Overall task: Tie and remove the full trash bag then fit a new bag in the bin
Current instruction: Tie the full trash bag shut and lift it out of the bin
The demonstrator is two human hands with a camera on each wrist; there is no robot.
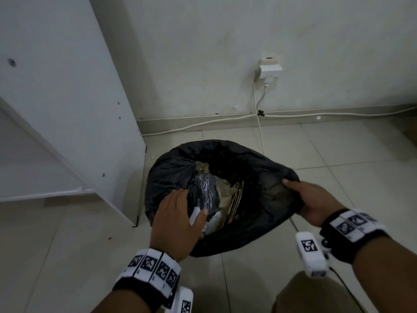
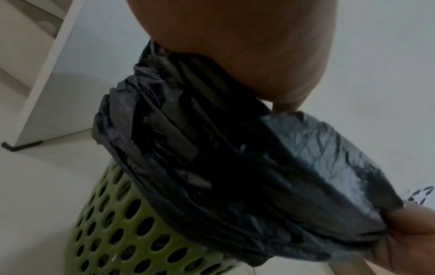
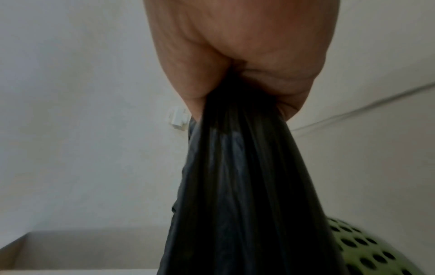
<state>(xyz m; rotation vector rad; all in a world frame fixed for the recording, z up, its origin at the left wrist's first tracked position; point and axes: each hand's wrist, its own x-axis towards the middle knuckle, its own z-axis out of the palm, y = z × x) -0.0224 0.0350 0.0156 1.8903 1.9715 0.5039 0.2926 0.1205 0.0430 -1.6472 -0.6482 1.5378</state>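
Note:
A black trash bag (image 1: 259,177) lines a green perforated bin (image 2: 113,232) on the tiled floor. Its mouth gapes, showing paper and clear plastic waste (image 1: 223,190). My left hand (image 1: 191,199) lies over the near-left rim; the folds of the bag (image 2: 235,167) rise under its palm (image 2: 235,46), and it seems to hold them. My right hand (image 1: 309,202) grips a bunched handful of the rim on the right and pulls the bag (image 3: 247,186) taut, away from the bin (image 3: 367,247). That hand (image 3: 235,55) fills the top of the right wrist view.
A white cabinet panel (image 1: 67,109) stands close to the bin on the left. Behind it is the wall, with a socket and plug (image 1: 269,68) and cables (image 1: 203,125) along the baseboard. My knee (image 1: 311,294) is at the bottom right.

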